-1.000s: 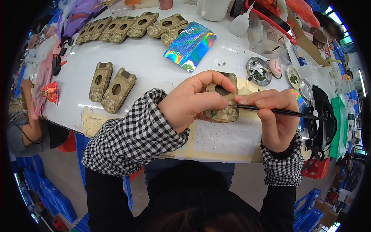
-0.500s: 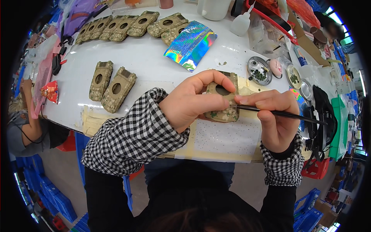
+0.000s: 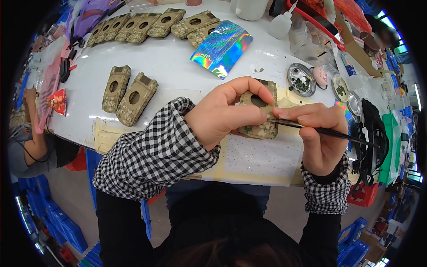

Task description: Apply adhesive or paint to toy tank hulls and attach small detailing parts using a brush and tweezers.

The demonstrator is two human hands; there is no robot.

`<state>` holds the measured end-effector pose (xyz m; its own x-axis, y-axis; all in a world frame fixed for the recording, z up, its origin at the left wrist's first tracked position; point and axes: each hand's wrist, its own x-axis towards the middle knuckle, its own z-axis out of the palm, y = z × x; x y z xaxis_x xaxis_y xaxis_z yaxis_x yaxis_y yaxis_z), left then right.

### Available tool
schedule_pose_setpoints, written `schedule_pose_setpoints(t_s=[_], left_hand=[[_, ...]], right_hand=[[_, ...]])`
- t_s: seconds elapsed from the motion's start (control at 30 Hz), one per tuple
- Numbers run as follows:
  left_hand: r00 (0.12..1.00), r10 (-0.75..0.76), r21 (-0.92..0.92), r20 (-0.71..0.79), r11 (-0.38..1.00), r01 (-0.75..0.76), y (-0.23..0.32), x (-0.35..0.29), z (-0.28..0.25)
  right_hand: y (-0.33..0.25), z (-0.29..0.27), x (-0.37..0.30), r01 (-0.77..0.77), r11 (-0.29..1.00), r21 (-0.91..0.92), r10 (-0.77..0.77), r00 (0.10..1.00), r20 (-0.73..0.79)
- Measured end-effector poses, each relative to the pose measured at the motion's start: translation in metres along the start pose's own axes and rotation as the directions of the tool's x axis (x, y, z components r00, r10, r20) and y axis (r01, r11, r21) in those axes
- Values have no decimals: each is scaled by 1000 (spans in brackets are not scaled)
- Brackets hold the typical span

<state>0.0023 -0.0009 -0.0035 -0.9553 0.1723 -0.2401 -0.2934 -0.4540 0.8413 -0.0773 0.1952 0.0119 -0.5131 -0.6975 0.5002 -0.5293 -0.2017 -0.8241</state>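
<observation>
My left hand (image 3: 227,109) grips a camouflage toy tank hull (image 3: 258,131) with a round hole in its top, thumb on the upper face and index finger curled over the far part. In my right hand (image 3: 324,133) is a slim black pointed tool (image 3: 331,132), pinched between thumb and fingers; whether it is a brush or tweezers I cannot tell. Its tip meets the hull beside my left thumb. Two similar tank hulls (image 3: 137,99) lie to the left on the white table (image 3: 178,66). Darker green patches mark the hull's near end.
More tank hulls (image 3: 167,22) line the table's far side, beside a shiny holographic packet (image 3: 222,48). A metal dish (image 3: 291,73) with dark green bits stands to the right, near a white squeeze bottle (image 3: 280,26). A speckled white sheet (image 3: 262,160) is taped at the near edge.
My view has shifted slightly. Both hands keep the same hold on the hull and the black tool, with the tip still at nearly the same spot.
</observation>
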Motion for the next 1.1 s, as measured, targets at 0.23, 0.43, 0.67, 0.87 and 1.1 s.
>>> schedule_pose_setpoints(t_s=[0.23,0.43,0.67,0.87,1.1], left_hand=[[1000,16,1,4,1000,-16,-2,1,-1],[1000,23,12,1,1000,-23,-4,2,-2],[1000,21,22,9,1000,-22,-1,1,-2],[999,38,4,4,999,-38,-3,1,-1],[1000,6,-40,17,999,-5,-3,3,-2]], right_hand=[[-1,0,0,-6,1000,11,6,1000,11],[0,1,0,-7,999,41,6,1000,21],[2,0,2,-7,996,88,6,1000,17],[2,0,2,-21,995,102,21,1000,8],[-2,-1,4,-84,996,17,84,996,7]])
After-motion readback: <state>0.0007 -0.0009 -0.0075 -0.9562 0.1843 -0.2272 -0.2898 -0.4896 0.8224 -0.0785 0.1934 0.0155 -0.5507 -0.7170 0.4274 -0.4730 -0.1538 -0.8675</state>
